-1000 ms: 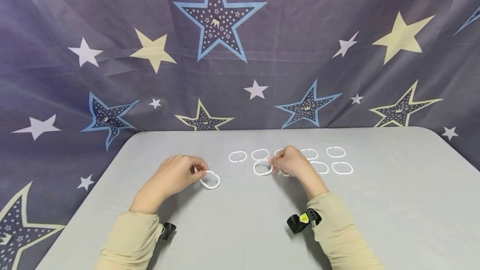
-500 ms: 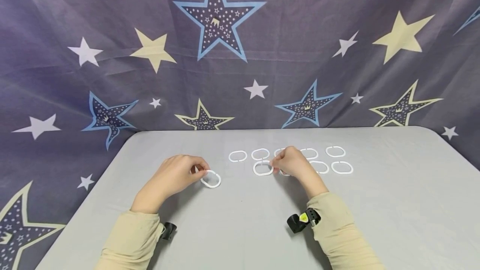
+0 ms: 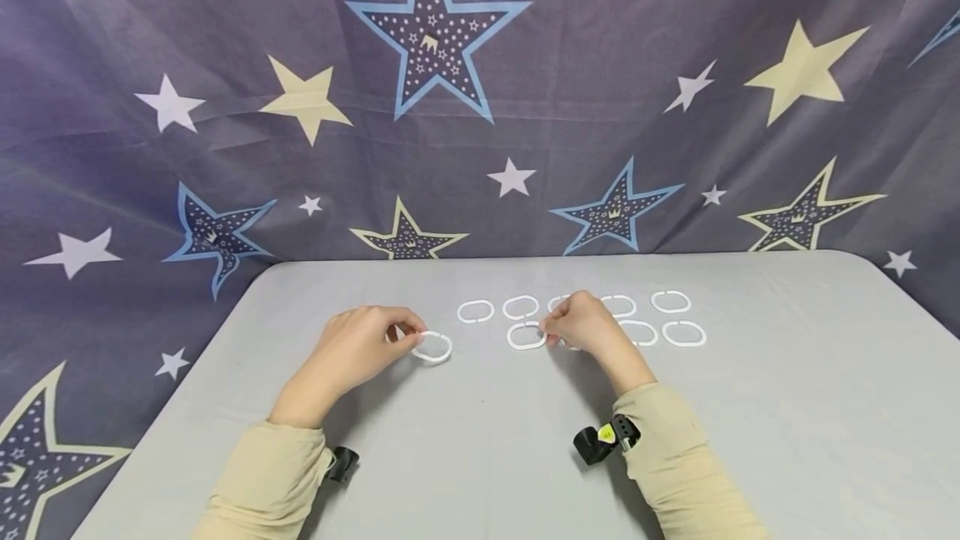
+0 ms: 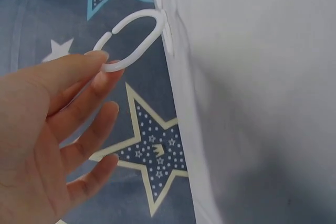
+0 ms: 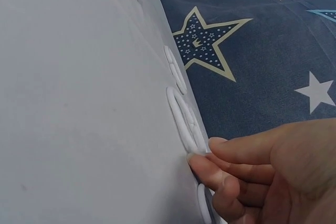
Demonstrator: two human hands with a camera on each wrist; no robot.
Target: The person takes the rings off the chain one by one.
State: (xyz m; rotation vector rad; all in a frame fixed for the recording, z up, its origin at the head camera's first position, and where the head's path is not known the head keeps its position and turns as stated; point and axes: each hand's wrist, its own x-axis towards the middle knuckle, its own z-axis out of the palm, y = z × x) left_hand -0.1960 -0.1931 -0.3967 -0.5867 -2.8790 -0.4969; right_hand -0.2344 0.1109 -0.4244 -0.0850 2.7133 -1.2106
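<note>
My left hand (image 3: 356,352) pinches a white oval curtain ring (image 3: 433,360) between thumb and fingertips, raised above the table. A small gap shows in that ring (image 4: 139,53) in the left wrist view, where the other fingers of the hand (image 4: 52,129) are spread loosely. Thumb and index finger of my right hand (image 3: 588,327) pinch the right end of another such ring (image 3: 527,347), at the left of the front row. In the right wrist view this ring (image 5: 180,119) lies at the fingertips of the hand (image 5: 283,166). The right hand partly covers rings behind and beside it.
Several more white rings lie in two rows near the table's far side, among them a back-left ring (image 3: 476,321) and a front-right ring (image 3: 684,345). The grey-white table (image 3: 480,457) ends at a dark star-patterned cloth (image 3: 570,65). Each wrist carries a small black camera (image 3: 596,446).
My left hand has moved slightly right and away from me, and its ring has tipped flatter. The right hand has hardly moved; its ring has shifted very slightly.
</note>
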